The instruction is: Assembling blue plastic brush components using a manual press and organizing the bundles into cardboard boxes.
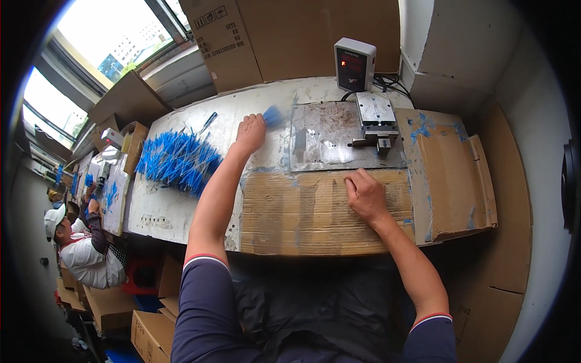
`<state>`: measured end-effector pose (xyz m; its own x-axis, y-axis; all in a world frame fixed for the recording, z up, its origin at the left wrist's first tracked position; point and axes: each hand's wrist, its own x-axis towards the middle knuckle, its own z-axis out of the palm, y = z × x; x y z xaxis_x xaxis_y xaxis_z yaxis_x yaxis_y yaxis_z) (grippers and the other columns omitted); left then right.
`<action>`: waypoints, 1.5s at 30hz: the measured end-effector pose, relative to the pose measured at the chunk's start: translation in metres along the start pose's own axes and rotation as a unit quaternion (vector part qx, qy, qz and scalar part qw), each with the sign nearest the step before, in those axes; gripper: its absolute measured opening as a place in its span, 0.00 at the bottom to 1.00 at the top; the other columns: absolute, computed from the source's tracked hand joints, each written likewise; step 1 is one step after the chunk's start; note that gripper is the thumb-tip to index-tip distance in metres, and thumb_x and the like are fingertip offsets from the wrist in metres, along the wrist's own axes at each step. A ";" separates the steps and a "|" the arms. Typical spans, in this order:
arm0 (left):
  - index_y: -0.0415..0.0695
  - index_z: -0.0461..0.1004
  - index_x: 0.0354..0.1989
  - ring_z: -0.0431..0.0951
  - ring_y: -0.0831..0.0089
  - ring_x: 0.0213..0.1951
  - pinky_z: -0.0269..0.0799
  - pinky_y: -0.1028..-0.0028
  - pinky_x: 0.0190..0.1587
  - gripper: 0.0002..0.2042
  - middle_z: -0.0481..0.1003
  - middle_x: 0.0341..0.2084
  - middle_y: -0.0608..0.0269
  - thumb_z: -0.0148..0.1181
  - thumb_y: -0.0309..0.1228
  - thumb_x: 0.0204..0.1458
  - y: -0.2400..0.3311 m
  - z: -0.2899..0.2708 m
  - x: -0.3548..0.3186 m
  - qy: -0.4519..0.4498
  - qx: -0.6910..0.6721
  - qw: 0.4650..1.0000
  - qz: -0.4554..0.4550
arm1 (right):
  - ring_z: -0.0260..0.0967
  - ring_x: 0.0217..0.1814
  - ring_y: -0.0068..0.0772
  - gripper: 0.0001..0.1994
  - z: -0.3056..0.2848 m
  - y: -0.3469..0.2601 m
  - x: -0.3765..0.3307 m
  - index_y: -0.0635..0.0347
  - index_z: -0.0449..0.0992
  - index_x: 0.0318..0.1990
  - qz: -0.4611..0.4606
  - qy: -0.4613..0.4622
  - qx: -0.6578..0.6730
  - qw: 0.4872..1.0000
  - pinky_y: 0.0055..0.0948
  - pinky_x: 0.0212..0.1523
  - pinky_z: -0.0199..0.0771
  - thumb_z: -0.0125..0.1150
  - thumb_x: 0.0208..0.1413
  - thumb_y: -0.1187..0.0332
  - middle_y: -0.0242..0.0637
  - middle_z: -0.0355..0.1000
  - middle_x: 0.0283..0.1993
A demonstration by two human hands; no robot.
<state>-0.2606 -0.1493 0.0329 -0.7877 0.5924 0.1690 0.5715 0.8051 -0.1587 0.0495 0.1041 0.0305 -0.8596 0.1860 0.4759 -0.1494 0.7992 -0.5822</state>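
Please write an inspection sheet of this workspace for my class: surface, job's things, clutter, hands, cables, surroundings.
Surface: white table, stained; metal plate and flat cardboard on it.
Job's things: heaped blue strands at left; small blue bundle; metal device at the plate's right.
Clutter: blue scraps on folded cardboard.
Hands: left hand at the small bundle, grip unclear; right hand curled above the flat cardboard, contents hidden.
Cables: dark cables behind the device.
Surroundings: windows and another person at left; cardboard box lower left.
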 end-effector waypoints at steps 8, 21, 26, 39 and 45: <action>0.35 0.70 0.44 0.76 0.38 0.47 0.74 0.52 0.51 0.09 0.73 0.45 0.36 0.52 0.21 0.55 0.006 0.004 -0.009 0.058 -0.162 0.981 -0.095 | 0.76 0.36 0.48 0.03 0.001 0.008 -0.005 0.58 0.77 0.36 0.005 -0.001 -0.008 1.000 0.44 0.36 0.77 0.60 0.58 0.70 0.39 0.73 0.35; 0.35 0.76 0.43 0.79 0.42 0.47 0.73 0.52 0.52 0.14 0.79 0.44 0.36 0.61 0.35 0.57 0.001 0.009 0.000 0.019 -0.205 0.954 -0.219 | 0.76 0.37 0.49 0.03 0.003 0.004 -0.004 0.58 0.78 0.36 -0.005 0.002 -0.011 1.000 0.45 0.38 0.77 0.60 0.57 0.70 0.40 0.73 0.35; 0.37 0.78 0.41 0.82 0.49 0.45 0.79 0.56 0.49 0.10 0.80 0.41 0.43 0.56 0.26 0.53 0.023 0.003 0.004 -0.002 -0.103 0.977 -0.186 | 0.76 0.37 0.49 0.03 0.001 0.004 -0.004 0.57 0.78 0.36 0.001 0.003 -0.015 1.000 0.44 0.37 0.77 0.61 0.58 0.70 0.40 0.73 0.35; 0.37 0.73 0.50 0.80 0.72 0.42 0.75 0.68 0.50 0.11 0.79 0.37 0.63 0.59 0.26 0.62 0.126 -0.048 -0.079 0.197 -0.807 0.541 -0.131 | 0.77 0.35 0.49 0.03 -0.004 0.018 -0.012 0.57 0.78 0.35 0.008 0.013 -0.039 0.999 0.44 0.36 0.77 0.60 0.58 0.70 0.39 0.75 0.35; 0.42 0.77 0.45 0.79 0.78 0.43 0.71 0.74 0.50 0.07 0.80 0.37 0.69 0.64 0.27 0.60 0.172 -0.047 -0.131 0.132 -0.862 0.479 -0.100 | 0.77 0.33 0.43 0.06 0.001 0.001 -0.003 0.56 0.80 0.39 0.019 -0.008 0.011 1.000 0.36 0.35 0.78 0.66 0.57 0.66 0.37 0.77 0.38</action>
<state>-0.0481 -0.0871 0.0286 -0.9402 0.2975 0.1659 0.0109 -0.4607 0.8875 0.0517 0.1038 0.0277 -0.8723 0.2066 0.4431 -0.1276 0.7787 -0.6143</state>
